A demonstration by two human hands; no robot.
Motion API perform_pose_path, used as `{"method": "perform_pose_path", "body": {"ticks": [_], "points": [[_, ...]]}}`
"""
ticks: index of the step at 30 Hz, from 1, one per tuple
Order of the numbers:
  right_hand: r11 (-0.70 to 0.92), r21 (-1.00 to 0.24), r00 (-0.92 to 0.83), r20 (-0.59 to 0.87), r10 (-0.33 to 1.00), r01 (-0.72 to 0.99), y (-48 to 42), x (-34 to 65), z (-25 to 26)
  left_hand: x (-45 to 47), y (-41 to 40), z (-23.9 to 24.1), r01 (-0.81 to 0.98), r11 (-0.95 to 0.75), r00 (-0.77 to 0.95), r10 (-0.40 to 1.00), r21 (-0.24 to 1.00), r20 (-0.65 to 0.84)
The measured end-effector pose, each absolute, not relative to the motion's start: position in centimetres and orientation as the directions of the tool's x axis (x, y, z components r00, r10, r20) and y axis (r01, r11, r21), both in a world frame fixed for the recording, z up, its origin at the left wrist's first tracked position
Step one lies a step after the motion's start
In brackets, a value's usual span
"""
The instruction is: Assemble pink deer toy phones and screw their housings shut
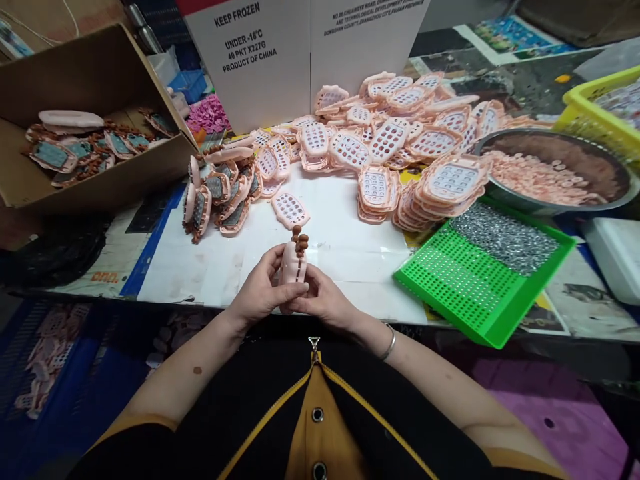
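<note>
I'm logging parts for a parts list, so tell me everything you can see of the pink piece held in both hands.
The pink piece looks like moulded plastic, a small shell like the keypad covers piled behind it. It stands edge-on, roughly upright, above the white table's near edge. A row of small brown knobs runs along its upper edge. The left hand and the right hand pinch it from either side. Its face is hidden.

bare white tabletop ahead, pink shell pile behind, green tray blocking right

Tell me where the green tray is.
In the head view the green tray lies on the table's right side, right of both hands, just in front of the metal bowl.
</note>
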State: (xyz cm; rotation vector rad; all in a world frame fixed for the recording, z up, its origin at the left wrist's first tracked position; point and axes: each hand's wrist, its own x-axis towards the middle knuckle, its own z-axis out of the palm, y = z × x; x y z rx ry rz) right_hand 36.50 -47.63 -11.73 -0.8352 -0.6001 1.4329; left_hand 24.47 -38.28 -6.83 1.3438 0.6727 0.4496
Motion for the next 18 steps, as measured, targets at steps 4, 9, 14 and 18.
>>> {"method": "perform_pose_path", "body": {"ticks": [4,9,14,18], "points": [[-0.055,-0.8,0.079,-0.127,0.989,-0.598,-47.8,36.9,-11.3,24.6,-38.3,-7.0,0.072,0.218,0.732,0.651,0.973,-0.2],[-0.119,-0.788,-0.154,-0.031,0.988,-0.604,-48.3,37.4,-10.9,24.5,-37.3,-7.3,0.017,0.47,0.852,0.456,0.883,-0.259],[-0.073,-0.894,-0.145,-0.009,0.989,-0.442,-48.7,38.2,-10.7,24.5,-36.9,-7.6,-0.096,0.598,0.822,0.499,0.796,-0.276],[0.117,-0.993,0.128,0.12,0.984,0.036,-49.2,38.2,-10.1,24.8,-37.4,-7.7,-0.138,0.55,0.72,0.627,0.823,-0.298]]}}
